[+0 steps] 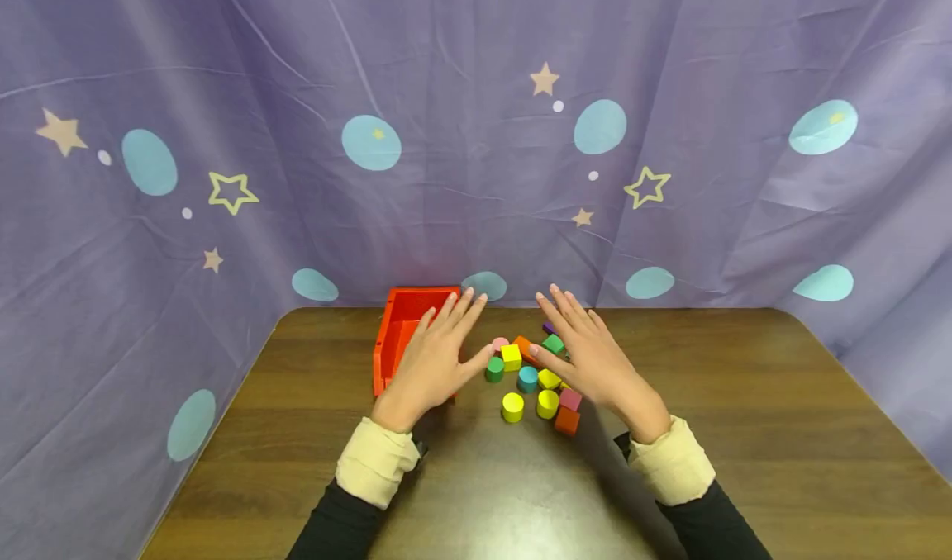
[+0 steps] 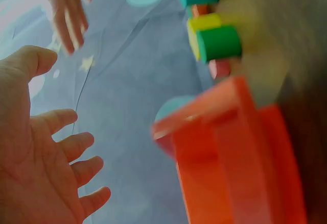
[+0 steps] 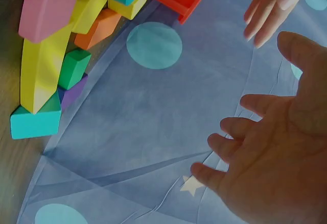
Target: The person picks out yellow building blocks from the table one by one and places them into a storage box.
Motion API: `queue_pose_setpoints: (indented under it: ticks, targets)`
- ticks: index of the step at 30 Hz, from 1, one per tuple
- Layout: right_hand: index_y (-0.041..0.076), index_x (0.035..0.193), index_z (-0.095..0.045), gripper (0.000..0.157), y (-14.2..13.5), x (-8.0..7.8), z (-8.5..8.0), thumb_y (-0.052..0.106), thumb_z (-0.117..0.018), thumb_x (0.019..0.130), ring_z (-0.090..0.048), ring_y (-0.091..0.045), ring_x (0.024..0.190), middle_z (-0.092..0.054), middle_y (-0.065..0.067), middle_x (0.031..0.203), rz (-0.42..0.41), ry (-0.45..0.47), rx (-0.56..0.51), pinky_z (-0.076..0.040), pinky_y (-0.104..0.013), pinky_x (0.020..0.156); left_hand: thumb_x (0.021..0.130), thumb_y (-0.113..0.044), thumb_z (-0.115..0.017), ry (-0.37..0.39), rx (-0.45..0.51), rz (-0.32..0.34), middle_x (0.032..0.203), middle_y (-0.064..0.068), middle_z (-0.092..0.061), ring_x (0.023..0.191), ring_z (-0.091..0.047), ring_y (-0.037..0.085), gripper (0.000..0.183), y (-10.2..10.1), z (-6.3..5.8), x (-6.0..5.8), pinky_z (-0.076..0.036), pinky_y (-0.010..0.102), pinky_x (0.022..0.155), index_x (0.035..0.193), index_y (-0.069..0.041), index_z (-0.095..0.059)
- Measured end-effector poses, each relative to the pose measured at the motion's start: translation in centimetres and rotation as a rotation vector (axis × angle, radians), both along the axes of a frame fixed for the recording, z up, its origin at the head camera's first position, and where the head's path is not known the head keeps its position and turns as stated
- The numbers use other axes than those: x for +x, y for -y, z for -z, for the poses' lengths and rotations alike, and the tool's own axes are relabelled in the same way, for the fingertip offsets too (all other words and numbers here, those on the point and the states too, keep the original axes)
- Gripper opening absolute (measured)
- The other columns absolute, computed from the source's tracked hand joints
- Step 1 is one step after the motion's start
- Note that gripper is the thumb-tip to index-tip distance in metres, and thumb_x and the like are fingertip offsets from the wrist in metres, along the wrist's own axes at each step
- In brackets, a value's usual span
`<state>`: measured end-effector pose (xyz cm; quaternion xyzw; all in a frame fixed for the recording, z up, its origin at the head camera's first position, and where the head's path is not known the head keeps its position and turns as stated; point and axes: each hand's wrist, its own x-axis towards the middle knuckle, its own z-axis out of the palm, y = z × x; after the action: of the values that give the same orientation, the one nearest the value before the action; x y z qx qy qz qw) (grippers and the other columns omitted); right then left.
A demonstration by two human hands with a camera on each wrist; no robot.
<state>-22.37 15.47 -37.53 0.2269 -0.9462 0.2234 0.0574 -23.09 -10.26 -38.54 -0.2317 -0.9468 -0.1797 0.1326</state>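
My left hand (image 1: 431, 363) hovers with spread, straight fingers above the right side of a red plastic bin (image 1: 381, 353), holding nothing. My right hand (image 1: 595, 360), fingers also spread, is held over the right part of a group of coloured toy blocks and covers some of them. Among the blocks are a yellow cube (image 1: 511, 358), a green cylinder (image 1: 494, 369), a blue cylinder (image 1: 527, 379), a yellow cylinder (image 1: 512, 407) and a red block (image 1: 567, 421). In the right wrist view, a long yellow block (image 3: 43, 73) and a teal block (image 3: 36, 121) lie at the group's edge.
The blocks lie on a brown wooden table (image 1: 744, 395), right of the bin. A purple curtain (image 1: 476, 213) with stars and blue ovals hangs behind the table's far edge and along both sides.
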Motion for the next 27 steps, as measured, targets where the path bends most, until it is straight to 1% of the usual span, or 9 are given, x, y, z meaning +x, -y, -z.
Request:
queue_pose_setpoints:
  ticks: [3,7,11,14,19,20,22,24,27]
  targets:
    - [0.02,0.164,-0.018,0.077,-0.3,-0.1,-0.1,0.049,-0.055,0.103,-0.008,-0.031,0.16,-0.009,-0.006,0.172,-0.013,-0.011,-0.018,-0.01,-0.062,0.127,0.102,-0.053,-0.053,0.01,0.025,-0.046,0.167,0.007,-0.029,0.156,-0.025,0.032,0.072,1.2,-0.8,-0.3,-0.019,0.059,0.127,0.162,-0.022,-0.027]
    - [0.02,0.164,-0.019,0.077,-0.5,-0.2,-0.2,0.047,-0.057,0.103,-0.012,-0.032,0.159,-0.012,-0.008,0.171,-0.034,-0.035,-0.026,-0.014,-0.062,0.127,0.102,-0.048,-0.054,0.011,0.069,-0.11,0.164,0.008,-0.035,0.155,-0.028,0.033,0.071,3.2,-1.8,-0.6,-0.017,0.058,0.128,0.162,-0.021,-0.028]
    - [0.022,0.164,-0.021,0.076,-0.5,-0.3,-0.2,0.045,-0.059,0.102,-0.017,-0.033,0.158,-0.015,-0.008,0.171,-0.056,-0.066,-0.037,-0.018,-0.059,0.127,0.103,-0.045,-0.053,0.013,0.109,-0.172,0.163,0.011,-0.038,0.153,-0.03,0.036,0.068,5.3,-2.4,-1.0,-0.015,0.058,0.128,0.161,-0.017,-0.032]
    - [0.022,0.163,-0.023,0.077,-0.4,-0.2,-0.3,0.044,-0.061,0.101,-0.023,-0.034,0.156,-0.017,-0.007,0.171,-0.069,-0.074,-0.048,-0.023,-0.058,0.126,0.104,-0.042,-0.053,0.019,0.144,-0.208,0.16,0.015,-0.041,0.151,-0.034,0.038,0.065,6.8,-2.5,-1.4,-0.015,0.058,0.128,0.16,-0.013,-0.034]
    - [0.023,0.162,-0.026,0.076,-0.1,0.0,-0.4,0.043,-0.065,0.1,-0.031,-0.035,0.152,-0.021,-0.005,0.17,-0.074,-0.066,-0.066,-0.033,-0.059,0.121,0.105,-0.036,-0.053,0.029,0.211,-0.246,0.152,0.021,-0.05,0.141,-0.046,0.043,0.062,8.9,-2.0,-2.1,-0.018,0.059,0.126,0.158,-0.009,-0.035]
    - [0.023,0.162,-0.027,0.076,0.0,0.1,-0.5,0.042,-0.065,0.099,-0.034,-0.034,0.151,-0.022,-0.005,0.17,-0.076,-0.067,-0.068,-0.036,-0.058,0.12,0.105,-0.036,-0.053,0.033,0.223,-0.252,0.15,0.022,-0.052,0.139,-0.048,0.044,0.062,9.2,-1.9,-2.2,-0.019,0.059,0.126,0.158,-0.008,-0.036]
    - [0.023,0.161,-0.03,0.075,0.1,0.3,-0.6,0.039,-0.068,0.099,-0.044,-0.033,0.145,-0.024,-0.004,0.169,-0.082,-0.073,-0.068,-0.047,-0.055,0.111,0.105,-0.036,-0.053,0.045,0.247,-0.27,0.146,0.023,-0.055,0.135,-0.05,0.048,0.061,9.6,-1.6,-2.4,-0.026,0.06,0.123,0.157,-0.007,-0.037]
    - [0.022,0.161,-0.032,0.075,0.2,0.5,-0.7,0.036,-0.07,0.098,-0.051,-0.032,0.139,-0.025,-0.003,0.169,-0.091,-0.081,-0.065,-0.053,-0.052,0.102,0.105,-0.035,-0.053,0.067,0.269,-0.293,0.143,0.023,-0.058,0.132,-0.051,0.049,0.061,10.0,-1.5,-2.5,-0.034,0.061,0.118,0.156,-0.007,-0.039]
    - [0.021,0.16,-0.034,0.074,0.3,0.8,-0.9,0.031,-0.072,0.096,-0.055,-0.029,0.135,-0.027,-0.002,0.168,-0.108,-0.091,-0.065,-0.056,-0.049,0.097,0.104,-0.035,-0.052,0.123,0.299,-0.334,0.141,0.022,-0.06,0.129,-0.054,0.049,0.061,10.3,-1.3,-2.6,-0.043,0.062,0.108,0.155,-0.005,-0.04]
